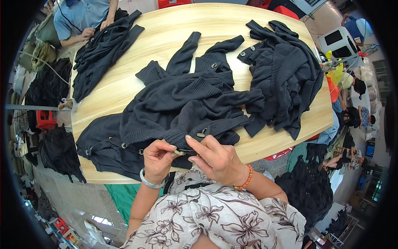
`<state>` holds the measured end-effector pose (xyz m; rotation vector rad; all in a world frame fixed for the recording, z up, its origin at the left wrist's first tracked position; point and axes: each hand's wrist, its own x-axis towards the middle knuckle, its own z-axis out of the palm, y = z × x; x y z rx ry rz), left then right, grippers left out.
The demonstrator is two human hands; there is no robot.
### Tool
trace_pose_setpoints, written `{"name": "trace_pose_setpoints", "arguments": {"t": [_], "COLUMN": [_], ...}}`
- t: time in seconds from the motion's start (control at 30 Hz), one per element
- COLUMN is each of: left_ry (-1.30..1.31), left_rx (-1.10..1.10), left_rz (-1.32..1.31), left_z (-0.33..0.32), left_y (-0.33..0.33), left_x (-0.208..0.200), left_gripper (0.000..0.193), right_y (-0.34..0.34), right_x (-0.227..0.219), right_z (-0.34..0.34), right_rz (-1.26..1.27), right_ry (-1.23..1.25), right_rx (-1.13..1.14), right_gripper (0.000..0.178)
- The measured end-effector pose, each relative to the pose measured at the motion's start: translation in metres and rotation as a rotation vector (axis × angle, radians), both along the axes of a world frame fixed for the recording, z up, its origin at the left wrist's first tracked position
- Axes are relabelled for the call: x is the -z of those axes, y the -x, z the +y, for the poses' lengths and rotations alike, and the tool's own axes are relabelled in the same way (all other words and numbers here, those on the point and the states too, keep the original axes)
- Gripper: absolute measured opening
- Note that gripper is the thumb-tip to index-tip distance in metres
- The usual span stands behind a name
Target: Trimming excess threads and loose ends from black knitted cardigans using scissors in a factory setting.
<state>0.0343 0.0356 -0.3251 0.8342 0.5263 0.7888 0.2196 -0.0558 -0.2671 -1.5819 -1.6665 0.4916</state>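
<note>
A dark knitted cardigan lies bunched on the table in front of me, its ribbed edge drawn up between my hands. With thumb and forefinger my left hand pinches this edge at a small pale button. My right hand grips the edge just beside it, thumb below and forefinger above. Something thin and dark runs between the fingertips; what it is I cannot make out. Close to my right forefinger is an oblong toggle-like button. More round buttons dot the dark knit to the left of my hands.
The pale wooden table bears another heap of dark knitwear at right. At the far left, a co-worker's hands handle a dark garment. Dark garments are piled below the table's right side. Red stools stand around.
</note>
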Motion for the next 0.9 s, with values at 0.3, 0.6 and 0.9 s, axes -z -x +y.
{"name": "trace_pose_setpoints", "arguments": {"t": [0.3,0.6,0.9], "left_ry": [0.021,0.112,0.107], "left_rx": [-0.026,-0.059,-0.031], "left_rz": [0.022,-0.045,-0.038], "left_z": [-0.001,-0.001,-0.001], "left_y": [-0.004,-0.013,-0.013], "left_x": [0.0,-0.003,0.004], "left_gripper": [0.012,0.013,0.016], "right_y": [0.0,-0.005,-0.005], "right_x": [0.012,0.021,0.021], "right_z": [0.001,0.003,0.006], "right_rz": [-0.288,0.041,-0.099], "right_ry": [-0.077,-0.13,-0.116], "right_rx": [-0.053,0.112,0.114], "right_gripper": [0.055,0.05,0.046]}}
